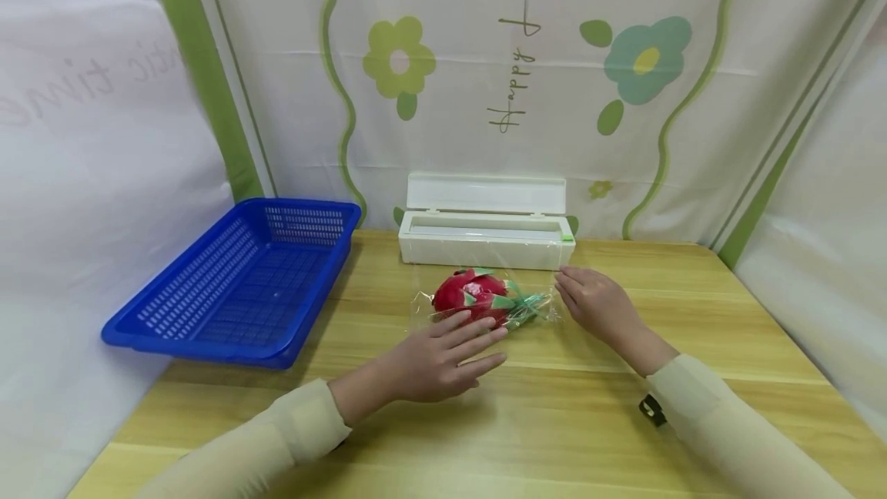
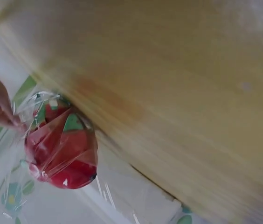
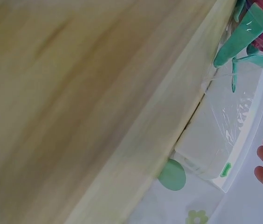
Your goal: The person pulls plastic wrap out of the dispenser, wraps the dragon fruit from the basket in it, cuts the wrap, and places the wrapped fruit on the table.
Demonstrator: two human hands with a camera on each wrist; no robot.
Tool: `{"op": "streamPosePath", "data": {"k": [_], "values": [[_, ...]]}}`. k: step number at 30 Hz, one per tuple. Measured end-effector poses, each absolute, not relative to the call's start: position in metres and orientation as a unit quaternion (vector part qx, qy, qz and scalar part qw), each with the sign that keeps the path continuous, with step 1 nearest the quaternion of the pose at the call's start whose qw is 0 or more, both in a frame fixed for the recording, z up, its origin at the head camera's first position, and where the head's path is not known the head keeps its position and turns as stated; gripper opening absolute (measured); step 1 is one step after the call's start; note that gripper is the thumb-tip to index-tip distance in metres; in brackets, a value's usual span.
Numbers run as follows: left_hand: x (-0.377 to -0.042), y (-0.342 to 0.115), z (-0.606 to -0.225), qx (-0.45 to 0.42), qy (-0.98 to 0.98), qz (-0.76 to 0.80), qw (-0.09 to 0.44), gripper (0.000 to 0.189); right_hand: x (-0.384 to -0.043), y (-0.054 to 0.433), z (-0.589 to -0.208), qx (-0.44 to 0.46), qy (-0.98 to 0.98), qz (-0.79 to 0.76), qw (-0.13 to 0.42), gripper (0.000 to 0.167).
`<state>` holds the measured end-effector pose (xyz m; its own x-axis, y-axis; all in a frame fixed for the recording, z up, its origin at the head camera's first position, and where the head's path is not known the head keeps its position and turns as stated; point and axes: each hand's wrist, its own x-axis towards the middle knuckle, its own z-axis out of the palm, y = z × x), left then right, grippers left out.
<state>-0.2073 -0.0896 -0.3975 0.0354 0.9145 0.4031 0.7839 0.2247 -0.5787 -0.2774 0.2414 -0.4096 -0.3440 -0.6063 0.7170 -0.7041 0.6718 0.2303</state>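
Observation:
A red dragon fruit [image 1: 463, 293] with green-tipped scales sits on the wooden table, with clear cling film [image 1: 419, 314] over and around it. My left hand [image 1: 443, 356] is spread with straight fingers at the near side of the fruit, its fingertips overlapping the film in the head view. At the right, my right hand [image 1: 599, 306] pinches the film's edge between thumb and fingers. Stretched film over the red skin [image 2: 68, 154] shows folds and shine in the left wrist view. Green leaf tips [image 3: 245, 35] appear through the film in the right wrist view.
A white cling film box [image 1: 485, 251] stands behind the fruit with its lid [image 1: 485, 192] raised; a small green piece [image 1: 567, 238] is on its right end. To the left is a blue perforated basket [image 1: 305, 314]. A printed curtain [image 1: 457, 145] hangs behind the table [image 1: 554, 437].

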Motion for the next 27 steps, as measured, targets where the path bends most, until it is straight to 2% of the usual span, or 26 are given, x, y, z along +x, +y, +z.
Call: {"op": "streamPosePath", "data": {"k": [5,15,22,27], "values": [[-0.21,-0.091,-0.408,-0.603,-0.723,0.117,0.315,0.063,-0.279,0.242,-0.411,0.401,-0.819,0.063,0.406,0.027],[-0.224,-0.098,-0.413,-0.512,-0.819,0.132,0.222,0.073,-0.281,0.244,-0.414,0.4,-0.818,0.064,0.408,0.025],[-0.229,-0.099,-0.411,-0.509,-0.821,0.13,0.222,0.076,-0.282,0.244,-0.415,0.401,-0.816,0.061,0.411,0.035],[-0.232,-0.099,-0.408,-0.512,-0.82,0.123,0.225,0.076,-0.282,0.244,-0.415,0.404,-0.814,0.062,0.412,0.031]]}}
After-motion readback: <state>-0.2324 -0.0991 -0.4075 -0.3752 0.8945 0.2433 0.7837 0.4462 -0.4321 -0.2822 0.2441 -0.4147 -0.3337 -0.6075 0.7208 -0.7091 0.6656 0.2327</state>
